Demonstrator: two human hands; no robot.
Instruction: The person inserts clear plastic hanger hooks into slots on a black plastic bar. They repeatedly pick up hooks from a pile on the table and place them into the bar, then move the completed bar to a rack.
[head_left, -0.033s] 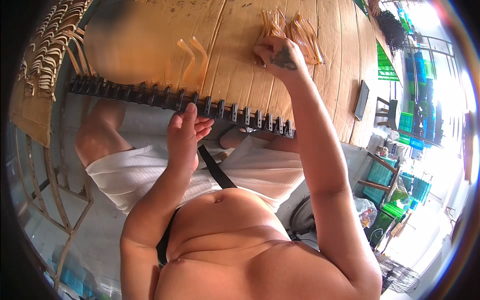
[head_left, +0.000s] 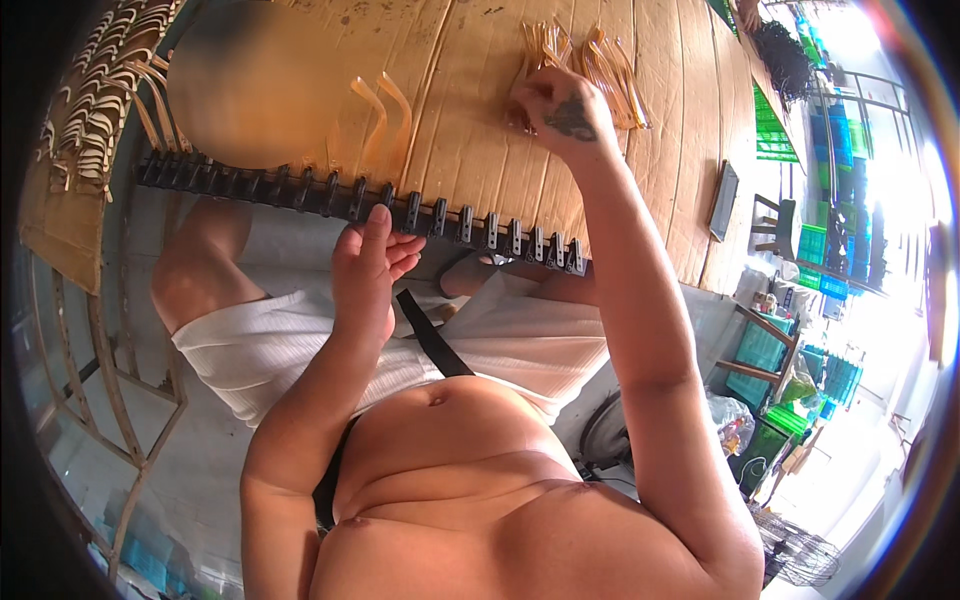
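Note:
My left hand (head_left: 370, 260) is at the near table edge, its thumb pressed to a black clip (head_left: 387, 198) on a long black clip rail (head_left: 325, 198); its other fingers are curled below. My right hand (head_left: 562, 112) reaches across to a bunch of amber, see-through eyeglass temples (head_left: 547, 42). Its fingers are bent and pinched on a temple, mostly hidden by the hand. A second bunch of temples (head_left: 613, 75) lies just to its right. Two amber temples (head_left: 400, 115) stand up from the clips left of my left hand.
A blurred round patch covers part of the table's left side. More temples (head_left: 155, 110) stand in clips at the rail's left end. Rows of curved pale pieces (head_left: 85, 140) sit on a cardboard-covered surface (head_left: 60, 225) at far left. A dark flat block (head_left: 723, 200) lies near the cardboard-topped table's (head_left: 470, 130) right edge.
My right hand's fingers have bent and drawn in a little at the bunch of temples. The clip rail and my left hand have shifted very slightly left.

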